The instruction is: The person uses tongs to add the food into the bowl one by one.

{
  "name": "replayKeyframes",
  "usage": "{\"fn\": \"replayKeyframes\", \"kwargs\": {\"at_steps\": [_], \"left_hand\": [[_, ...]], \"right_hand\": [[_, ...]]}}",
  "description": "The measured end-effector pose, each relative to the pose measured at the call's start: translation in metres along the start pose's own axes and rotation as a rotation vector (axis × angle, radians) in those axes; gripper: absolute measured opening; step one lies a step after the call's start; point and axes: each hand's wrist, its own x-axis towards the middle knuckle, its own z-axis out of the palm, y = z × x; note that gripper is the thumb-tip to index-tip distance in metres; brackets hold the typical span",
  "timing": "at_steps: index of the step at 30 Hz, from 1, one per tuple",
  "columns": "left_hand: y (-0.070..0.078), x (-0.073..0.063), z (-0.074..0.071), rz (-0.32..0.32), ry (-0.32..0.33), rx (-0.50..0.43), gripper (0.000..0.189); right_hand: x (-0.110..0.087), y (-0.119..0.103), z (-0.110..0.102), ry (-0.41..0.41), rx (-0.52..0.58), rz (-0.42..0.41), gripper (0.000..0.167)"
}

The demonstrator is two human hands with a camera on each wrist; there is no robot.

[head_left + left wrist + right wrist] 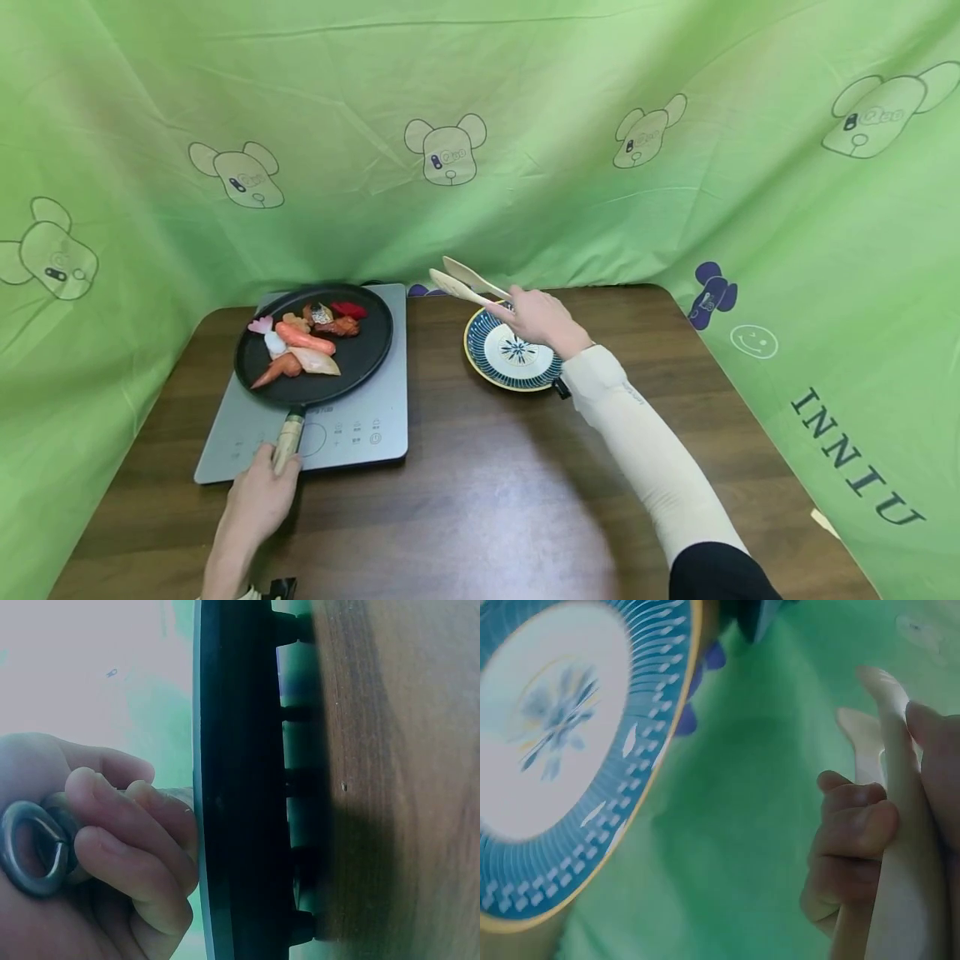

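My left hand [258, 500] grips the pale handle [288, 442] of a black frying pan [360, 367]. In the left wrist view its fingers [142, 855] curl round that handle, with a metal ring [34, 847] at the handle's end. Several food pieces lie in the pan, among them an orange-pink stick [303, 338], a brown piece [337, 326] and a red piece [349, 310]. My right hand [542, 318] holds pale tongs [465, 287] above a blue-and-white patterned plate [517, 379]. The tongs' tips are apart, with nothing between them.
Under the pan is a silver-grey induction cooker [382, 425] on the brown wooden table [450, 508]. A green cloth [525, 225] with bear prints hangs behind the table and along its sides. A small pale object [825, 523] lies at the right edge.
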Motion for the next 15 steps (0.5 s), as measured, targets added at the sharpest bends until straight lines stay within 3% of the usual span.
{"fn": "replayKeyframes", "kwargs": {"at_steps": [7,15], "left_hand": [[0.0,-0.001,-0.001,-0.011,0.007,0.005,0.048],[0.001,-0.001,0.0,-0.007,0.015,0.001,0.046]], "right_hand": [[-0.026,0.039,0.005,0.087,0.01,0.066,0.061],[-0.054,0.066,0.014,0.101,0.026,0.08,0.054]]}}
